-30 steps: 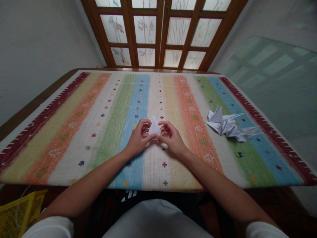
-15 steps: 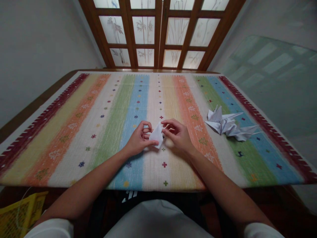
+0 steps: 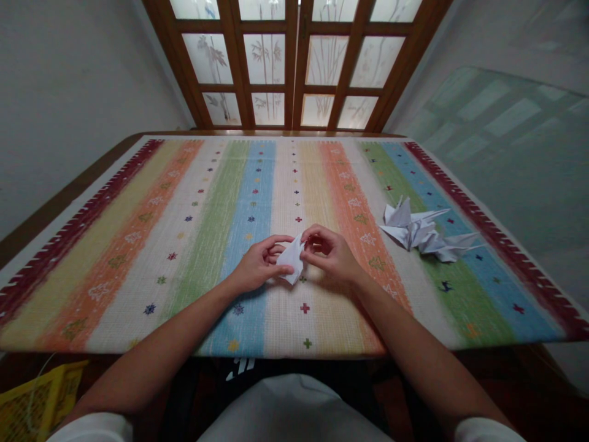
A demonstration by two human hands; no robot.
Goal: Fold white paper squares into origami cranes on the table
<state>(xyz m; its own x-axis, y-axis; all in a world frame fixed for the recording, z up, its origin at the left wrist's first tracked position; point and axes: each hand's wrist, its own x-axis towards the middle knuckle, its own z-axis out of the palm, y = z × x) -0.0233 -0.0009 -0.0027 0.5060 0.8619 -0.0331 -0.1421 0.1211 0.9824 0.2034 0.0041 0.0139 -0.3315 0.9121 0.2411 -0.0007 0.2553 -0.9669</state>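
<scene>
A small piece of folded white paper (image 3: 291, 261) is held up between my two hands, over the white stripe near the front middle of the table. My left hand (image 3: 257, 264) pinches its left side, thumb on the near face and fingers curled behind. On the right, my right hand (image 3: 334, 252) has thumb and index finger closed at the paper's upper right edge. Part of the paper behind the fingers is hidden. Several white folded paper cranes (image 3: 421, 230) lie in a touching cluster to the right.
A striped, patterned cloth (image 3: 197, 245) covers the table. Beyond its far edge stand wooden-framed glass doors (image 3: 294, 67). A yellow plastic crate (image 3: 41, 399) is low at the left. A pale green glassy panel (image 3: 506, 153) is along the right wall.
The folded paper has tilted further to the right at its top. My left fingers have straightened along its back, and my right fingers have curled in closer to its edge.
</scene>
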